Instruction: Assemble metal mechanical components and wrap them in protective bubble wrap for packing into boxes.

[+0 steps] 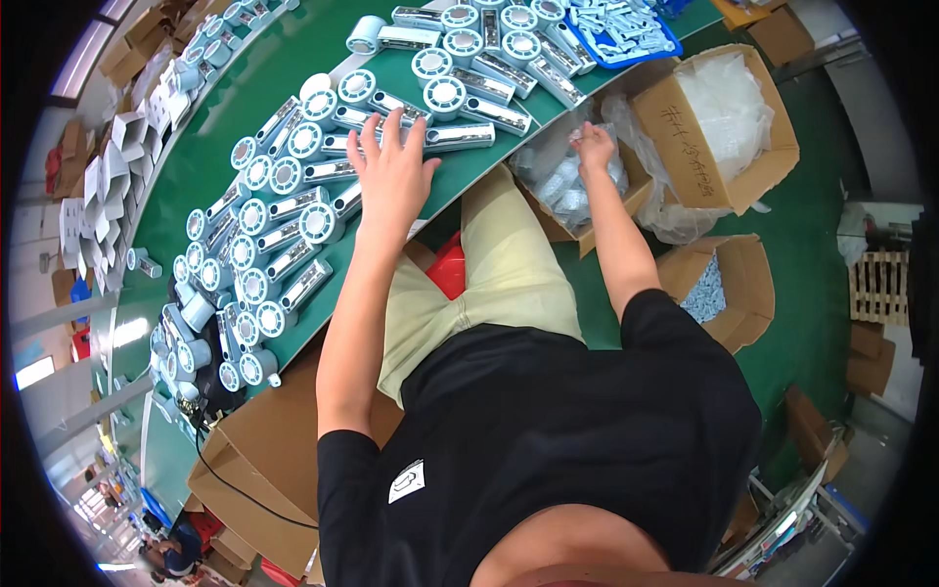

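Rows of light-blue devices that look like handheld fans (444, 95), each with a round vented head and an open-faced handle, lie on the green table (186, 127). My left hand (394, 176) is over them, fingers spread and palm down, nearest a fan handle (460, 137); nothing shows in its grip. Off the table's edge, my right hand (594, 149) is above a cardboard box (636, 181) holding a clear plastic bag of pale parts (565, 196). Its fingers are pinched together at a small whitish bit I cannot make out.
A blue tray (675, 49) of small light-blue parts stands at the table's far right. Beside it is an open carton (685, 137) lined with plastic. Another carton (753, 293) holds small blue pieces. An open box (264, 440) and a black cable (235, 489) are at lower left.
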A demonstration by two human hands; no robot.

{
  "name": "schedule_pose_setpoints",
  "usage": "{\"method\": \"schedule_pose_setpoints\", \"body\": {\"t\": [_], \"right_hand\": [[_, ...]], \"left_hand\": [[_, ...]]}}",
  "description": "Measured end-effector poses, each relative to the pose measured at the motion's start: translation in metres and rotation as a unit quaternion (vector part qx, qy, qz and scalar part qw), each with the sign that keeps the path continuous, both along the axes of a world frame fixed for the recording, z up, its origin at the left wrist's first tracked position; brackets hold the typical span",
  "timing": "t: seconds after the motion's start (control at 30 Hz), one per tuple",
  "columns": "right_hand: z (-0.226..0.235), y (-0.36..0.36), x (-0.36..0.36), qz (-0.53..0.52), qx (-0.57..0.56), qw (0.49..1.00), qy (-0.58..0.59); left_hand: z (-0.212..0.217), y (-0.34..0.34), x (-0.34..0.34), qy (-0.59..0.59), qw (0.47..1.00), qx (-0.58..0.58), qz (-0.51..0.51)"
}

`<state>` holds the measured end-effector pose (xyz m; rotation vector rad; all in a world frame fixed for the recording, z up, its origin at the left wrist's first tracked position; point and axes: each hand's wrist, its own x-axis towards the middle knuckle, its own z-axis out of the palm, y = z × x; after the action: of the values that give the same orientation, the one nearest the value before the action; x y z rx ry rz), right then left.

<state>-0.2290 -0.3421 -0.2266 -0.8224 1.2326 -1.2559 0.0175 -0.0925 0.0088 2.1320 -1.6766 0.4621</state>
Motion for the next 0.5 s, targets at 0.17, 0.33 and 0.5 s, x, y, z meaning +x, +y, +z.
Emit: {"method": "schedule_pose_setpoints", "body": {"t": [0.17,0.33,0.5], "right_hand": [[-0.042,-0.007,-0.027,-0.062,0.119,0.988,-0.080],[0.002,0.014,-0.061,-0.071,0.073,0.988,-0.116],[0.072,-0.034,-0.164,-0.202,-0.182,0.951,0.149]], "left_hand": [[-0.018,-0.032,-0.005,-0.052,0.997,0.048,0.011],[-0.011,-0.010,-0.009,-0.039,0.998,0.047,-0.001],[0.013,0.031,-0.040,0.026,0.999,0.032,-0.022]]}}
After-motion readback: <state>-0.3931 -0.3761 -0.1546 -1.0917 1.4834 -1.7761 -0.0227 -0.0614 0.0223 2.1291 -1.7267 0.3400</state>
